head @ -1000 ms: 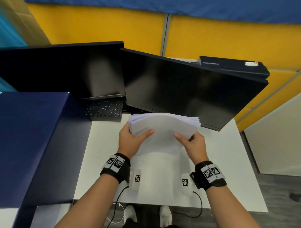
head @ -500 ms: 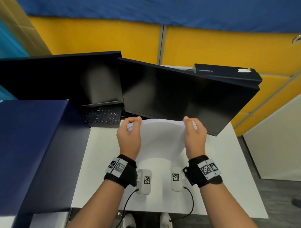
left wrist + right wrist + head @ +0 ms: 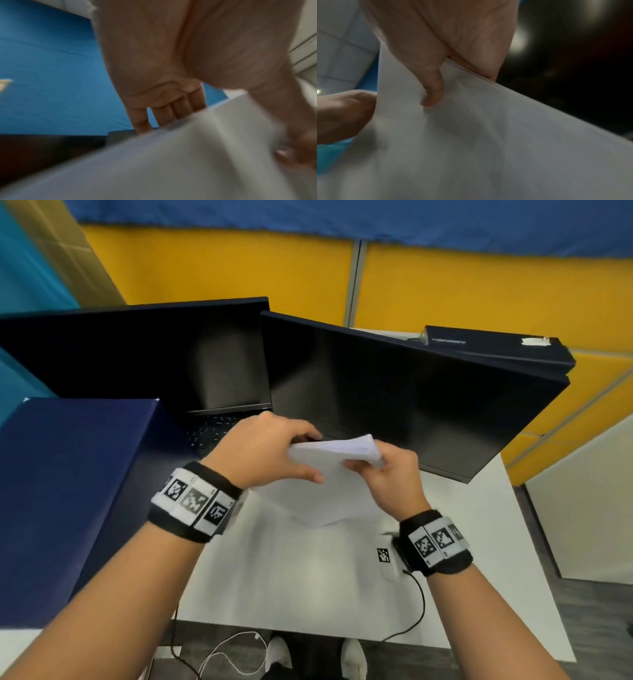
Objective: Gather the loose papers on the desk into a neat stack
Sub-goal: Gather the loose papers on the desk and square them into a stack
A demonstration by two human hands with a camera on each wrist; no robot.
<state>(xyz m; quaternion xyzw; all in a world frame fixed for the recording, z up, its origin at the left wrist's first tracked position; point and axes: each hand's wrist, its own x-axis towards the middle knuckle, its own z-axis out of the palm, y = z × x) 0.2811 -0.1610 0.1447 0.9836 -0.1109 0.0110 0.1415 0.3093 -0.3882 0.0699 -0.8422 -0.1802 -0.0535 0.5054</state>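
I pinch the paper stack [image 3: 337, 451] between thumb and fingers of my right hand [image 3: 388, 479]; my left hand [image 3: 265, 450] grips its other end, above the desk [image 3: 308, 577], near the monitor [image 3: 394, 395].

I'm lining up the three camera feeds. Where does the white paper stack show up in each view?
Head: white paper stack at centre, held above the white desk between left hand and right hand.
Left wrist: fills the lower right, blurred.
Right wrist: fills the lower half.
Shared landmark: the right hand's thumb pressing on the paper.
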